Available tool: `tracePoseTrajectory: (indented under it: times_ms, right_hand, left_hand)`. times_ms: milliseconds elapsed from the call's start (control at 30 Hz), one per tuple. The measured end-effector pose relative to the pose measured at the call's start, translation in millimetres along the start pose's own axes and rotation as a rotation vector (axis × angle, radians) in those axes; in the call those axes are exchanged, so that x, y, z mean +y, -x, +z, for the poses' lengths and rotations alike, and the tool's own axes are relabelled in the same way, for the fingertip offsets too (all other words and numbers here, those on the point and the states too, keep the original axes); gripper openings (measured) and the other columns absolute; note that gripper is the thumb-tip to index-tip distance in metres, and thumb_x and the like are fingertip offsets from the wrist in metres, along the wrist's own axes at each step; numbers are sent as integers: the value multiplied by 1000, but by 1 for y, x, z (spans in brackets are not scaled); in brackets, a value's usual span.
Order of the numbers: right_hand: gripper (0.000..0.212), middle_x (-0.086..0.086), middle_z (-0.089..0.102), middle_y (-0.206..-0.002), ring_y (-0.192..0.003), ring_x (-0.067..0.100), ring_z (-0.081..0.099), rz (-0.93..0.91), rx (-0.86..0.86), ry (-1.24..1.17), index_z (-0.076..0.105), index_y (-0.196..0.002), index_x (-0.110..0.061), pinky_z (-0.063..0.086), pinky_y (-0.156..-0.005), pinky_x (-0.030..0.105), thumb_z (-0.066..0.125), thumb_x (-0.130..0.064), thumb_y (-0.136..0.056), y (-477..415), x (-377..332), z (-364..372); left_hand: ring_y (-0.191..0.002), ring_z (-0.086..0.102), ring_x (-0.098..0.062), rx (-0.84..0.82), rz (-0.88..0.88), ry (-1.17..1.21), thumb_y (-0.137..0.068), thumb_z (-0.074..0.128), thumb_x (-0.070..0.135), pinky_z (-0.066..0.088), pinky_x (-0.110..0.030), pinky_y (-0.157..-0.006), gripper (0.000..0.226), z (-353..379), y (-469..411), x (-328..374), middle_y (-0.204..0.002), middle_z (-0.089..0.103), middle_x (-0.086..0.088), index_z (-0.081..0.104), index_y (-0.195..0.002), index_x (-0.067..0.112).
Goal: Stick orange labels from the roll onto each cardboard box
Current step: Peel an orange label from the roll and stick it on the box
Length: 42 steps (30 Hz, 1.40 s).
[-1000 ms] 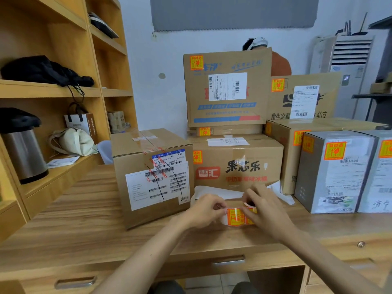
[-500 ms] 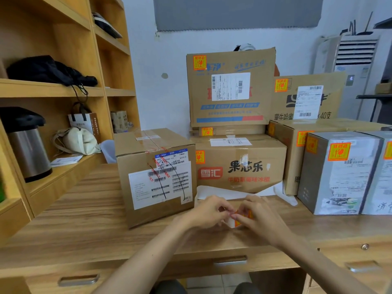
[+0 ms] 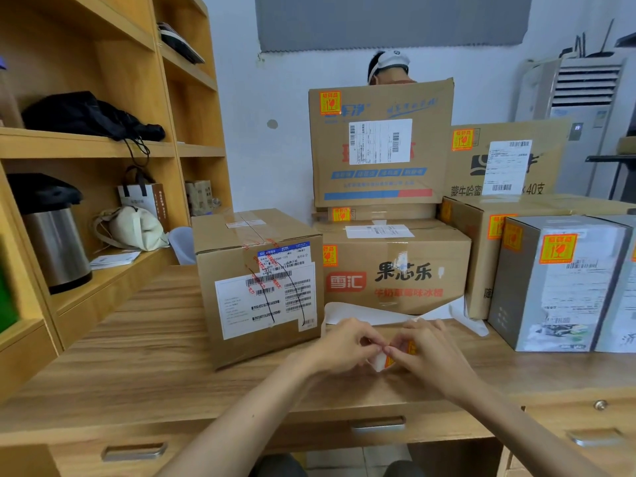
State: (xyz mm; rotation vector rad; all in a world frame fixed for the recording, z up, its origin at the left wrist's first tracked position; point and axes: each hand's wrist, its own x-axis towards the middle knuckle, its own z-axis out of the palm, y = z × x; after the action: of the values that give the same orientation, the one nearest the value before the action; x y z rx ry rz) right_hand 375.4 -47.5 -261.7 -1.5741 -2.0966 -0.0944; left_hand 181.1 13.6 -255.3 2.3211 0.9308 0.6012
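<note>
Your left hand (image 3: 344, 346) and right hand (image 3: 430, 359) met at lower centre of the frame, low over the tabletop (image 3: 137, 356). Both sets of fingers were curled and clamped on the label roll (image 3: 380, 361). The right hand wrapped over it and the left fingertips pinched at its edge, touching the right fingertips. The hands hid most of the roll; only a white patch and a bit of orange showed between them. Couldn't tell whether a label was peeled up.

The brown box (image 3: 258, 287) sat just left of your hands, with white shipping sheets on its front. The red-logo box (image 3: 395, 270) behind your hands had an orange sticker (image 3: 329, 255) at its upper left corner. The tall box (image 3: 378, 142) stacked above it was stickered upper left too. The grey box (image 3: 557, 284) at right of frame carried one on its front. A white backing strip (image 3: 361, 313) lay on the tabletop between your hands and the red-logo box.
</note>
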Motion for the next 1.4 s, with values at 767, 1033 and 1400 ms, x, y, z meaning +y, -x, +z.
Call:
tracePoseTrajectory:
  times_ms: [767,1033,1400]
  right_hand:
    - [23,-10,64,-70,-66,6,53,280,27,-336,67,-61,-28,38,-60,25,72,-20,-82,20,6,-27]
    - [25,7,60,-70,-78,23,56,373,77,-554,57,-64,-3,38,-70,34,62,-8,-87,32,25,-44]
    - [27,-10,57,-63,-63,8,51,129,370,-300,57,-63,-25,35,-60,25,69,-11,-82,19,2,-55]
  left_hand:
    - [-77,64,-7,170,-79,69,-99,63,18,60,-27,-69,19,-1,-5,-2,-92,71,4,79,-105,8]
    - [-80,68,-15,191,-114,71,-99,63,21,62,-38,-72,19,2,-9,-5,-94,72,7,80,-102,13]
    - [-77,59,-9,371,-17,101,-99,62,38,48,-29,-57,19,-7,0,24,-100,60,21,77,-102,27]
